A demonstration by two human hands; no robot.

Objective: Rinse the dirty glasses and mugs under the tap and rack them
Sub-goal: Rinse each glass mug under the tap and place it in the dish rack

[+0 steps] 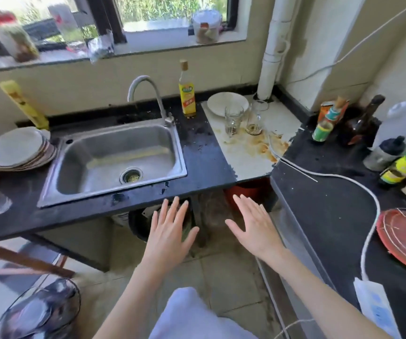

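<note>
Glasses [233,119] well beyond empty hands [170,231]

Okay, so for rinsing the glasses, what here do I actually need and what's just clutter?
For the job:
- two dirty glasses on the white counter
- a third glass behind them
- tap
- sink
- left hand and right hand, both open and empty

Just lying about:
- yellow bottle
- white plate
- plate stack
- condiment bottles
- red plate

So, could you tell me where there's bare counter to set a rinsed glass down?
Free: the black strip between the sink and the stained white slab. Crowded: the slab's back, with two glasses and a white plate; stacked plates fill the sink's left.
</note>
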